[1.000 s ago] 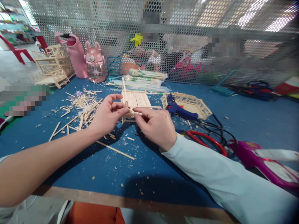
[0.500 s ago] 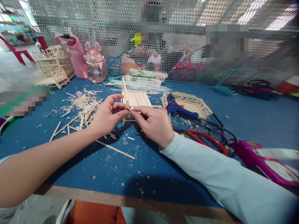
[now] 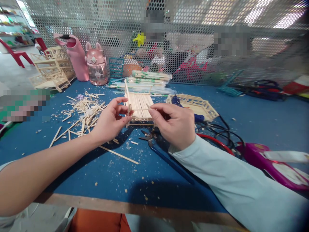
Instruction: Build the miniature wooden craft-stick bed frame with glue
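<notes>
In the head view, a small model of pale wooden sticks (image 3: 138, 100) with a slatted floor lies on the blue table ahead of me. My left hand (image 3: 113, 114) is closed at its front left corner, with thumb and fingers about a short upright post. Between the thumb and index finger of my right hand (image 3: 175, 122) is a thin wooden stick (image 3: 148, 105), pinched at the model's front right corner. Most of that stick is hidden by the fingers. A thin rail spans the front between both hands. Blue-handled pliers (image 3: 166, 158) lie below my right hand.
Cut sticks and scraps (image 3: 84, 112) are heaped on the left. A blue glue gun (image 3: 177, 100) rests on a stick frame (image 3: 205, 108) at right, near cables and a purple tool (image 3: 263, 161). Pink bottles (image 3: 96, 67) and bagged sticks (image 3: 151, 77) stand before the perforated metal screen (image 3: 193, 19).
My right hand has moved right, from beside my left fingertips to the model's front right corner. The pliers have come into sight below it. My left hand has stayed nearly still.
</notes>
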`<state>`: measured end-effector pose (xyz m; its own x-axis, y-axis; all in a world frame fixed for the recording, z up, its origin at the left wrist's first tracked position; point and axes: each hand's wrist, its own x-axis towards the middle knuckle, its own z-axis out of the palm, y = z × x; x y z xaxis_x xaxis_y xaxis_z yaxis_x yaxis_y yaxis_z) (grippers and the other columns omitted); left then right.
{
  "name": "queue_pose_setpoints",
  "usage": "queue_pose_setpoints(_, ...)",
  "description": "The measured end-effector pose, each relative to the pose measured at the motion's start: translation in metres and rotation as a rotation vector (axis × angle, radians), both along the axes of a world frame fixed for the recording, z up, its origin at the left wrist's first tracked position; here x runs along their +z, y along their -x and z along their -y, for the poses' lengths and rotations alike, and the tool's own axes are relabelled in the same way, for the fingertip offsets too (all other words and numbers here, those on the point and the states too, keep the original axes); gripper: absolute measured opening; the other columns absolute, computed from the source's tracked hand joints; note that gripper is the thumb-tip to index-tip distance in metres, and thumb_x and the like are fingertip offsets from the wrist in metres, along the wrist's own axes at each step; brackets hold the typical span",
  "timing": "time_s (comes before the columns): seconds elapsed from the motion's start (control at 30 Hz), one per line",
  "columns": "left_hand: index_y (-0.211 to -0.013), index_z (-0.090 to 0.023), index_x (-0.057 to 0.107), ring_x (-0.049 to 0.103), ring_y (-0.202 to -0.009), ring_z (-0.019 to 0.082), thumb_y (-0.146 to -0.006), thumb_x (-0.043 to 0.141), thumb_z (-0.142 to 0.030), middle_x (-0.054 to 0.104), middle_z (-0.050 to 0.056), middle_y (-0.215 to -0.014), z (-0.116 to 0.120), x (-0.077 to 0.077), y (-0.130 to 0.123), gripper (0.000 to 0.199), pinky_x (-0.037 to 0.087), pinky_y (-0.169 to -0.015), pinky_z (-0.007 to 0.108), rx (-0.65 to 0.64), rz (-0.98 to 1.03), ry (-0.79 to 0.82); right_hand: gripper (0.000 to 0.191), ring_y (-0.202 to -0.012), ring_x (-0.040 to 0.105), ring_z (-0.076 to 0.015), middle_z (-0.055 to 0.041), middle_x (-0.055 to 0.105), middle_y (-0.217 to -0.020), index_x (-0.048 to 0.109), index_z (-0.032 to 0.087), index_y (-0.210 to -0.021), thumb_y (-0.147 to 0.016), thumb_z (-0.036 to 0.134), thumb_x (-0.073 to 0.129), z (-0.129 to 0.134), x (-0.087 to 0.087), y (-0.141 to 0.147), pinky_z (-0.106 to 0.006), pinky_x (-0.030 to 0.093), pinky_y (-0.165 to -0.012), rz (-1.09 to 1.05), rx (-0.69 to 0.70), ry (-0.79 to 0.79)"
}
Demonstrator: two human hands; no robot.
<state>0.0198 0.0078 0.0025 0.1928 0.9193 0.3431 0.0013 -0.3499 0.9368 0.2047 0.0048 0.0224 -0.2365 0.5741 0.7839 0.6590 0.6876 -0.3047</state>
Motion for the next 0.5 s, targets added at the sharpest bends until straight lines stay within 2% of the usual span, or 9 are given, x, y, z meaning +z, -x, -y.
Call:
queue_pose_setpoints(0.07,-0.106,-0.019,0.039,0.058,-0.072,0.011,-0.069,0.06,-0.01,0.061,0.001,-0.084,0.002,0.001,-0.001,0.044,0.046,-0.058,0.023,0.007,-0.011,-0.003,0.014,-0.06,0.058,-0.0127,-0.0023,0.067,-0.07,0.068,0.019,-0.076,-0.082,0.024,0.057,-0.002,0.002,-0.002,-0.027,0.046,-0.056,-0.023,-0.035,-0.006)
queue_pose_setpoints(0.17,-0.107,-0.018,0.039,0.059,-0.08,0.013,-0.067,0.062,-0.01,0.06,0.002,-0.086,0.003,0.003,-0.004,0.047,0.047,-0.062,0.024,0.058,-0.068,-0.006,0.012,-0.078,0.062,-0.0178,-0.0064,0.068,-0.085,0.068,0.02,-0.076,-0.08,0.026,0.058,-0.003,0.004,-0.007,-0.03,0.048,-0.061,-0.096,-0.082,-0.014)
queue_pose_setpoints(0.23,-0.108,-0.018,0.039,0.059,-0.082,0.014,-0.067,0.063,-0.011,0.06,0.002,-0.084,0.004,0.003,-0.007,0.048,0.046,-0.063,0.025,0.11,-0.136,-0.015,0.011,-0.086,0.063,-0.0192,-0.0068,0.069,-0.091,0.067,0.02,-0.076,-0.079,0.026,0.059,-0.004,0.002,-0.01,-0.031,0.049,-0.064,-0.17,-0.073,0.041)
queue_pose_setpoints(0.37,-0.109,-0.018,0.039,0.059,-0.08,0.014,-0.068,0.063,-0.011,0.062,0.002,-0.085,0.004,0.002,-0.012,0.048,0.045,-0.063,0.027,0.202,-0.208,-0.062,0.013,-0.076,0.064,-0.0162,-0.0056,0.071,-0.084,0.068,0.017,-0.078,-0.079,0.026,0.058,-0.003,-0.004,-0.013,-0.031,0.05,-0.066,-0.26,0.012,0.247)
queue_pose_setpoints(0.5,-0.109,-0.018,0.04,0.058,-0.074,0.013,-0.069,0.063,-0.013,0.063,0.002,-0.085,0.003,-0.001,-0.015,0.047,0.045,-0.063,0.028,0.229,-0.206,-0.072,0.014,-0.073,0.064,-0.015,-0.004,0.071,-0.081,0.068,0.017,-0.079,-0.078,0.026,0.058,-0.002,-0.006,-0.012,-0.031,0.051,-0.067,-0.282,0.049,0.302)
